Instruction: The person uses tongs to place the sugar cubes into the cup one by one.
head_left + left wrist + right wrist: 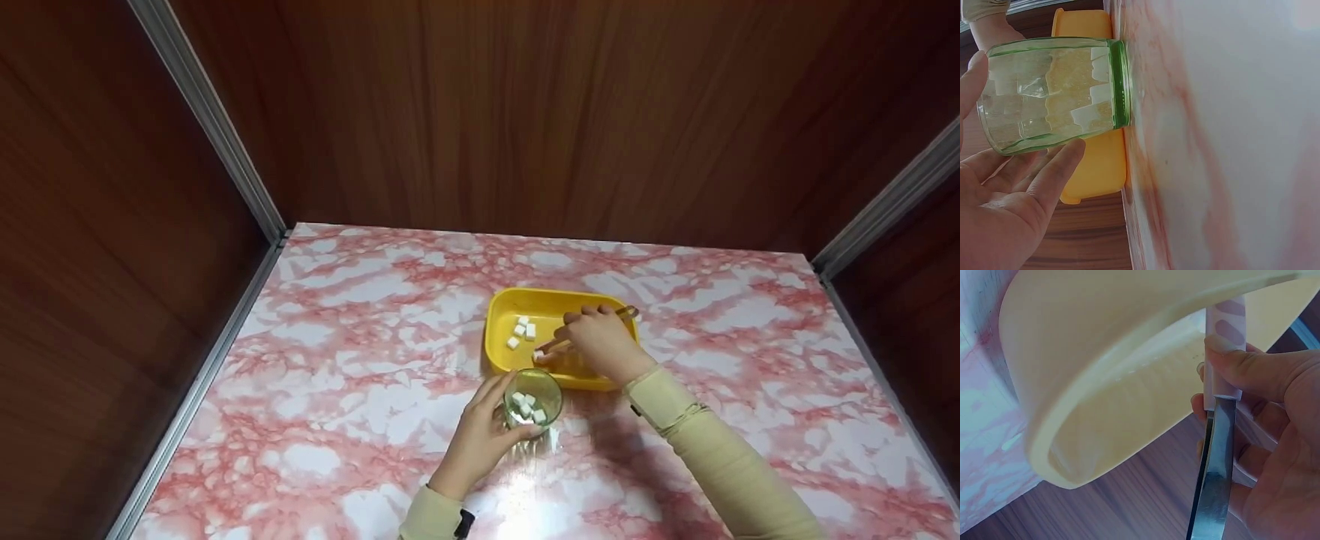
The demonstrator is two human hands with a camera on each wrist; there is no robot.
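Observation:
A clear green-tinted glass (pixel 553 391) stands upright on the marbled tabletop, with several white cubes (pixel 524 409) at its bottom. My left hand (pixel 482 433) holds it from the left, thumb on the near side and fingers on the far side. Just behind the glass sits a yellow tub (pixel 551 301), where several loose white cubes (pixel 520 330) lie toward the left. Over the tub, my right hand (pixel 604 343) pinches metal tongs (pixel 1220 467) by their pale, pink-marked tips. At the tongs' lower end in the head view is one white cube (pixel 538 355); whether it is clamped, I cannot tell.
The table (pixel 360 330) has a red-and-white marbled top. Dark wood panels (pixel 450 112) rise at the back and both sides, joined by metal strips (pixel 214 112) at the corners.

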